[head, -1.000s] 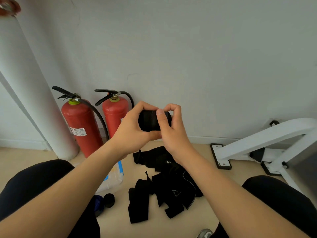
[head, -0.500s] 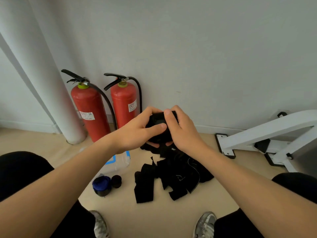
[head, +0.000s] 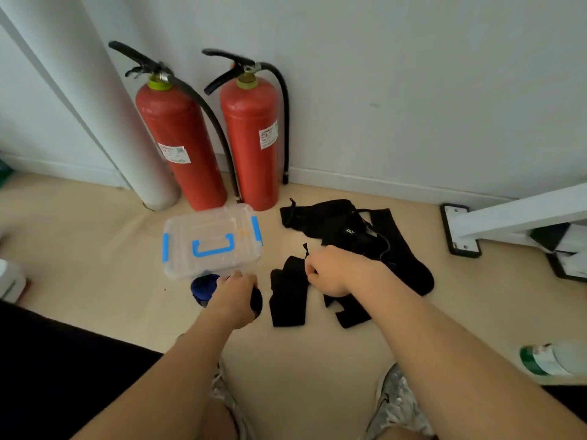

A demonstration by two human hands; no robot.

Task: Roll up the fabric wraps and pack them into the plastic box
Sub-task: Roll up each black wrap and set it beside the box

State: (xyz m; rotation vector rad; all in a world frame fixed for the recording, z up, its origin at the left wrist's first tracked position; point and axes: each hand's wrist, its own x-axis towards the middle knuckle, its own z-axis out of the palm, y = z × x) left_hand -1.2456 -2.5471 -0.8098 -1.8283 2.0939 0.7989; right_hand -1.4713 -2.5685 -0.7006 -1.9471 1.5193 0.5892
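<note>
Head view only.

- Left hand (head: 236,295): fingers curled down over a rolled black fabric wrap (head: 256,301), low at the beige floor (head: 95,249). It sits just beside a rolled blue fabric wrap (head: 203,285), in front of the clear rectangular plastic box with blue latches and handle (head: 178,230).
- Right hand (head: 330,271): fingers curled tight and looks pinched on the top end of a flat black fabric strip (head: 287,303). The actual contact is hidden under the hand.
- The pile of loose black fabric wraps (head: 397,249) is behind it, touching it.

Risks (my read):
- The black roll is soft cloth with no visible fastener, so it may spring open once released.
- The box lid looks on and both hands are busy, so one has to free up first.
- The pile overlaps and has thin cord loops. Pulling the strip could snag and drag its neighbours.

Materials: the wraps are matte, limp and flat-banded, and the rolls are squat cylinders. The box is glossy, rigid and see-through. The floor is smooth.
</note>
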